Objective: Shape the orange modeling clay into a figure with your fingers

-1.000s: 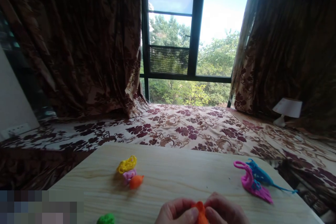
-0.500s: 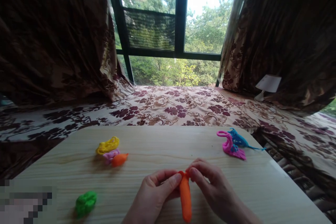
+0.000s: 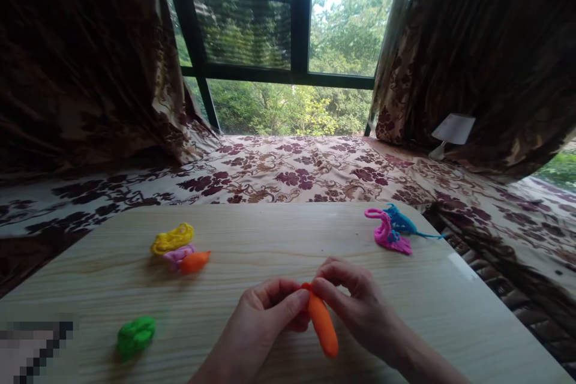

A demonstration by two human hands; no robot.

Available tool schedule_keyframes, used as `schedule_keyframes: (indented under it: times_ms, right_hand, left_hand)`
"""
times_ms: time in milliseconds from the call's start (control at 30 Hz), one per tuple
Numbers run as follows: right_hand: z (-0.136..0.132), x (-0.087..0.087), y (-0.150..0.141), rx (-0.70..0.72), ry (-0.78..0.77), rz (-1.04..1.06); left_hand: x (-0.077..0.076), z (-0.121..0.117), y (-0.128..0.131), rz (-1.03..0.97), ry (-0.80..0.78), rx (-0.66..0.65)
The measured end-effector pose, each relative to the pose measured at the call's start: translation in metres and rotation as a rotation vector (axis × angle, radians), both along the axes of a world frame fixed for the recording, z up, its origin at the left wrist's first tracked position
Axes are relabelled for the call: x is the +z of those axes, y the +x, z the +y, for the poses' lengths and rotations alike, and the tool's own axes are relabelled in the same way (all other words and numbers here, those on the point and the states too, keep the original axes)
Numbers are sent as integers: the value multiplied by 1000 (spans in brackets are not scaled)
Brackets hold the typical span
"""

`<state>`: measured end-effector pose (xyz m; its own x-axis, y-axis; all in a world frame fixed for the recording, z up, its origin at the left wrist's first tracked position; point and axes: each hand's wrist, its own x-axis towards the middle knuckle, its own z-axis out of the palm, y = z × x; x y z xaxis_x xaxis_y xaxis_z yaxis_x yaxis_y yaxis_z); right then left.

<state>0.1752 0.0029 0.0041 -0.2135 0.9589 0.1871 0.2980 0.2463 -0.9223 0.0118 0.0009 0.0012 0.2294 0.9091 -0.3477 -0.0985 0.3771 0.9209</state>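
An orange balloon (image 3: pixel 324 327), long and partly filled, lies on the light wooden table (image 3: pixel 252 246) in front of me. My left hand (image 3: pixel 265 321) and my right hand (image 3: pixel 355 303) both pinch its far end, fingers curled together around the neck. The balloon's body points toward me and slightly right.
A yellow, a pink and a small orange balloon (image 3: pixel 180 247) lie in a cluster at the left. A green balloon (image 3: pixel 135 336) sits near the front left. Flat pink and blue balloons (image 3: pixel 392 229) lie at the far right. Behind the table are a floral bedspread (image 3: pixel 297 174), curtains, a window and a small lamp (image 3: pixel 450 132).
The view has tilted down, bringing the table and hands fully into sight. My hands keep pinching the orange balloon's end; its body has swung a little to the right.
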Motion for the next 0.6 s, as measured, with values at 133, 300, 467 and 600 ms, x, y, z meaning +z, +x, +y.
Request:
schedule_keyframes:
  times_ms: [133, 300, 467, 600]
  right_hand:
    - [1, 5, 3, 73, -86, -19]
    - [-2, 2, 2, 95, -99, -16]
    - [2, 2, 6, 108, -175, 112]
    - [5, 6, 8, 149, -212, 186]
  left_hand:
    - [3, 0, -2, 2, -2, -6]
    - [5, -1, -4, 35, 16, -66]
    - [5, -2, 0, -168, -62, -4]
    - [9, -3, 3, -305, -114, 61]
